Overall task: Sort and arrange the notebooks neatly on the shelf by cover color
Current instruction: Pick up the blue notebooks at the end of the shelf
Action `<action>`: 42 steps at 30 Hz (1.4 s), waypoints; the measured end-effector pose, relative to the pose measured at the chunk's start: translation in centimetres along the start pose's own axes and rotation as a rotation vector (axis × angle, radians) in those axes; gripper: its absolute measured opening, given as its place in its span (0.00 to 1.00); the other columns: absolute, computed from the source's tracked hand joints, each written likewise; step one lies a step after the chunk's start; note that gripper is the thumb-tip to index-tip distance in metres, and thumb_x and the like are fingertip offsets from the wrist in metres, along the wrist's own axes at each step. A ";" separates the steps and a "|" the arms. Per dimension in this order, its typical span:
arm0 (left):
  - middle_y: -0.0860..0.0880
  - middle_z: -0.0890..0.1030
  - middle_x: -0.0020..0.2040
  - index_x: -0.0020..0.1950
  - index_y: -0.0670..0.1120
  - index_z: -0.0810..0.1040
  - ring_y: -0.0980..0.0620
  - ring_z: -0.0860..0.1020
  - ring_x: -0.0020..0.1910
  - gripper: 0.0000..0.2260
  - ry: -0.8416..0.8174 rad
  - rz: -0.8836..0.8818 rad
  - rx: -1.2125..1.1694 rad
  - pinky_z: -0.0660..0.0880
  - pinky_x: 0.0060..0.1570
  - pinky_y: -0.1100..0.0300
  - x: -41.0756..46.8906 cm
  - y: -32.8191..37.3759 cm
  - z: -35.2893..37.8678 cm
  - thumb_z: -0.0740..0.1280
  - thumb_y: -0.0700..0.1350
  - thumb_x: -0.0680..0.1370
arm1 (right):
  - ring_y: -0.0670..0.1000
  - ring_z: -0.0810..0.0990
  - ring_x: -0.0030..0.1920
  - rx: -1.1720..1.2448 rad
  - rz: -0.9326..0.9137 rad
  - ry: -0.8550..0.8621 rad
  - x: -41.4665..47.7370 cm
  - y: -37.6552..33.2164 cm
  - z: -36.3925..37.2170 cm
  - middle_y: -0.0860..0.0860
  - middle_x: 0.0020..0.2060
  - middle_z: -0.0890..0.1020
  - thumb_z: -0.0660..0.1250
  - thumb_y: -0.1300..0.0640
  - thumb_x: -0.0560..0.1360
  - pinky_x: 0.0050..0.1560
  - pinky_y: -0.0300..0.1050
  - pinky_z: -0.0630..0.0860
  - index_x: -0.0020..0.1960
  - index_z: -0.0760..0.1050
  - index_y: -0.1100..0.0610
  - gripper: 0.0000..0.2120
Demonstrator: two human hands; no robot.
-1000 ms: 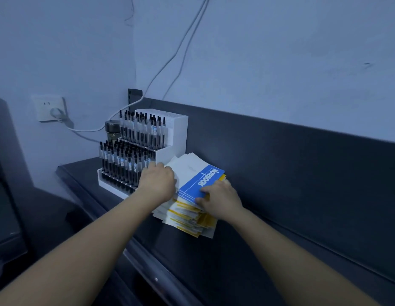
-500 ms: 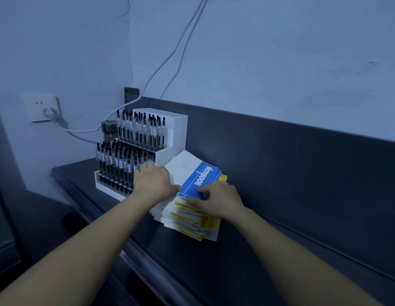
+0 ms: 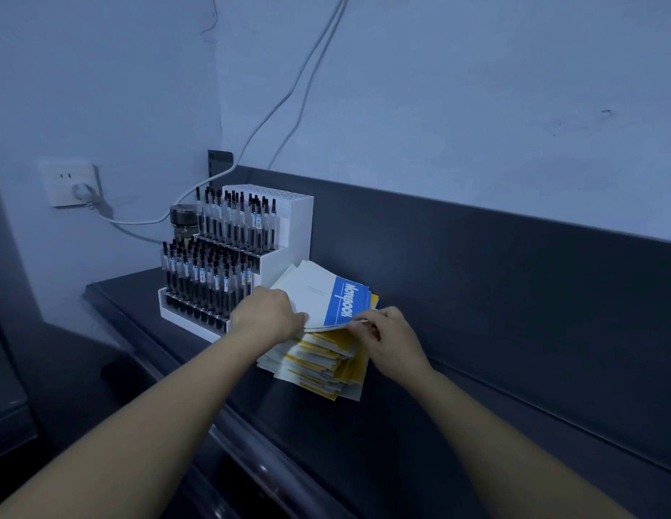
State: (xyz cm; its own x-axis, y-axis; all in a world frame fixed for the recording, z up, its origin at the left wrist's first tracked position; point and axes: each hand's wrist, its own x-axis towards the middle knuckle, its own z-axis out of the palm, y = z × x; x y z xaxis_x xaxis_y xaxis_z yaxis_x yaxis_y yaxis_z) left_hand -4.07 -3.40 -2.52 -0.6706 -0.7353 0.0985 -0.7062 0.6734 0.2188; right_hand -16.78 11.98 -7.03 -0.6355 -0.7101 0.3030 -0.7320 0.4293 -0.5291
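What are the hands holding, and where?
The top blue-and-white notebook, by its near edge: left hand at the white end, right hand pinching the blue corner.

Pretty dim overall, with a cold blue cast on everything. The wall (image 3: 476,88) is the brightest bit and evenly lit; the light maybe comes from above, hard to say. Soft shadow beside the plug (image 3: 83,191). The dark shelf (image 3: 401,425) swallows detail, apart from a glint on its front edge. The print on the top notebook (image 3: 345,301) is sharp; the forearms (image 3: 139,425) go soft and stretched near the bottom.
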 end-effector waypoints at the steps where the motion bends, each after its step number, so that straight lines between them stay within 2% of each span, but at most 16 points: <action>1: 0.41 0.77 0.57 0.58 0.41 0.76 0.44 0.77 0.47 0.23 -0.018 0.004 -0.036 0.73 0.41 0.57 -0.2 0.3 0.1 0.63 0.60 0.77 | 0.47 0.74 0.51 0.052 0.019 0.011 -0.2 0.2 0.1 0.48 0.53 0.74 0.60 0.41 0.78 0.49 0.43 0.73 0.60 0.76 0.47 0.16; 3: 0.41 0.77 0.54 0.52 0.42 0.75 0.47 0.77 0.36 0.17 -0.036 0.000 -0.125 0.73 0.33 0.62 -0.7 0.6 0.2 0.65 0.56 0.76 | 0.48 0.77 0.50 0.225 0.074 0.018 -0.6 0.4 0.2 0.48 0.51 0.78 0.63 0.44 0.77 0.49 0.47 0.78 0.60 0.77 0.49 0.15; 5: 0.42 0.79 0.48 0.45 0.43 0.72 0.48 0.76 0.29 0.14 -0.047 -0.022 -0.239 0.70 0.23 0.64 -1.3 0.9 0.4 0.68 0.53 0.75 | 0.50 0.79 0.53 0.420 0.161 -0.026 -1.0 0.5 0.1 0.50 0.54 0.79 0.66 0.47 0.77 0.51 0.51 0.81 0.63 0.75 0.52 0.17; 6: 0.42 0.79 0.46 0.46 0.42 0.71 0.47 0.77 0.31 0.14 -0.054 -0.032 -0.282 0.71 0.25 0.64 -1.5 1.0 0.4 0.69 0.52 0.74 | 0.52 0.79 0.54 0.491 0.210 -0.057 -1.2 0.4 0.0 0.51 0.57 0.78 0.66 0.49 0.77 0.51 0.51 0.82 0.66 0.73 0.54 0.19; 8: 0.44 0.78 0.45 0.51 0.42 0.69 0.44 0.78 0.41 0.16 -0.074 -0.050 -0.340 0.71 0.35 0.60 -2.1 1.4 0.6 0.71 0.51 0.74 | 0.54 0.79 0.56 0.569 0.289 -0.085 -1.5 0.2 0.0 0.53 0.62 0.75 0.66 0.53 0.78 0.48 0.48 0.82 0.70 0.68 0.57 0.22; 10: 0.46 0.75 0.43 0.51 0.43 0.67 0.43 0.79 0.47 0.17 -0.106 -0.059 -0.382 0.69 0.37 0.60 -2.6 2.0 0.7 0.71 0.49 0.74 | 0.55 0.80 0.53 0.582 0.333 -0.065 -1.7 -0.1 -0.2 0.54 0.62 0.74 0.63 0.53 0.79 0.45 0.48 0.81 0.69 0.66 0.57 0.20; 11: 0.47 0.75 0.41 0.50 0.42 0.67 0.44 0.79 0.42 0.16 -0.127 -0.059 -0.413 0.69 0.34 0.61 -2.8 2.2 0.8 0.72 0.48 0.74 | 0.54 0.81 0.49 0.595 0.354 -0.052 -1.8 -0.2 -0.4 0.55 0.61 0.75 0.61 0.53 0.80 0.42 0.47 0.80 0.67 0.66 0.57 0.17; 13: 0.47 0.73 0.34 0.45 0.43 0.67 0.49 0.72 0.29 0.14 -0.184 -0.065 -0.508 0.64 0.26 0.63 -3.1 2.4 0.9 0.71 0.45 0.74 | 0.51 0.80 0.38 0.653 0.431 -0.055 -2.1 -0.4 -0.8 0.56 0.54 0.79 0.58 0.53 0.82 0.32 0.41 0.75 0.63 0.64 0.58 0.14; 14: 0.46 0.72 0.32 0.43 0.44 0.66 0.50 0.69 0.26 0.13 -0.212 -0.070 -0.557 0.63 0.24 0.64 -3.3 2.5 1.0 0.71 0.43 0.74 | 0.50 0.79 0.34 0.682 0.473 -0.070 -2.3 -0.5 -1.1 0.57 0.48 0.80 0.57 0.53 0.82 0.29 0.40 0.73 0.63 0.64 0.60 0.14; 17: 0.44 0.70 0.30 0.40 0.44 0.63 0.52 0.66 0.21 0.12 -0.268 -0.071 -0.682 0.62 0.20 0.66 -4.3 3.3 1.5 0.65 0.39 0.78 | 0.48 0.77 0.29 0.716 0.551 -0.142 -3.0 -0.3 -1.5 0.55 0.37 0.80 0.56 0.51 0.82 0.25 0.38 0.69 0.62 0.68 0.62 0.16; 21: 0.43 0.72 0.32 0.47 0.41 0.66 0.52 0.68 0.19 0.06 -0.174 -0.061 -0.764 0.65 0.16 0.66 -5.6 4.3 3.1 0.56 0.42 0.82 | 0.48 0.75 0.29 0.714 0.553 -0.143 -4.7 -0.1 -2.3 0.53 0.36 0.78 0.53 0.53 0.83 0.27 0.39 0.68 0.60 0.67 0.57 0.11; 32: 0.42 0.75 0.36 0.59 0.39 0.67 0.49 0.73 0.25 0.10 -0.080 0.124 -0.738 0.68 0.24 0.61 -11.5 7.0 5.3 0.55 0.45 0.82 | 0.48 0.74 0.28 0.581 0.504 0.024 -11.7 0.8 -5.7 0.54 0.40 0.77 0.51 0.55 0.82 0.25 0.37 0.66 0.61 0.66 0.55 0.10; 34: 0.42 0.77 0.42 0.62 0.41 0.67 0.46 0.77 0.32 0.11 -0.053 0.173 -0.775 0.69 0.27 0.60 -13.0 7.6 5.7 0.55 0.44 0.82 | 0.48 0.74 0.28 0.564 0.506 0.079 -13.7 0.8 -6.5 0.53 0.40 0.78 0.51 0.56 0.82 0.24 0.37 0.66 0.60 0.67 0.55 0.10; 37: 0.40 0.78 0.54 0.68 0.47 0.66 0.39 0.79 0.47 0.14 -0.053 0.247 -0.811 0.71 0.38 0.58 -15.5 8.4 6.3 0.56 0.45 0.82 | 0.49 0.74 0.28 0.554 0.512 0.166 -17.2 0.7 -7.5 0.54 0.42 0.78 0.52 0.57 0.81 0.21 0.35 0.67 0.58 0.67 0.55 0.09; 40: 0.42 0.77 0.54 0.64 0.45 0.67 0.43 0.77 0.45 0.11 -0.097 0.310 -0.820 0.73 0.41 0.55 -18.5 9.3 6.5 0.56 0.45 0.83 | 0.50 0.74 0.30 0.530 0.533 0.250 -20.9 0.6 -8.4 0.54 0.46 0.78 0.53 0.57 0.81 0.20 0.32 0.67 0.58 0.67 0.54 0.08; 42: 0.43 0.76 0.56 0.61 0.43 0.67 0.45 0.75 0.48 0.10 -0.130 0.325 -0.828 0.72 0.44 0.55 -20.5 10.0 6.5 0.56 0.46 0.83 | 0.50 0.74 0.29 0.480 0.540 0.294 -23.2 0.8 -9.1 0.54 0.49 0.78 0.54 0.57 0.82 0.21 0.33 0.68 0.58 0.67 0.53 0.07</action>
State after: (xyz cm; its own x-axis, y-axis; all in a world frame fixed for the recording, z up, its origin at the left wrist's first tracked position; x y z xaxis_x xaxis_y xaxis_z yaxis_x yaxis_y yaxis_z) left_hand 1.12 18.95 -8.69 -0.8647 -0.4696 0.1784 -0.1205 0.5386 0.8339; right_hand -4.85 33.91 -7.29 -0.9618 -0.2651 0.0678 -0.1585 0.3377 -0.9278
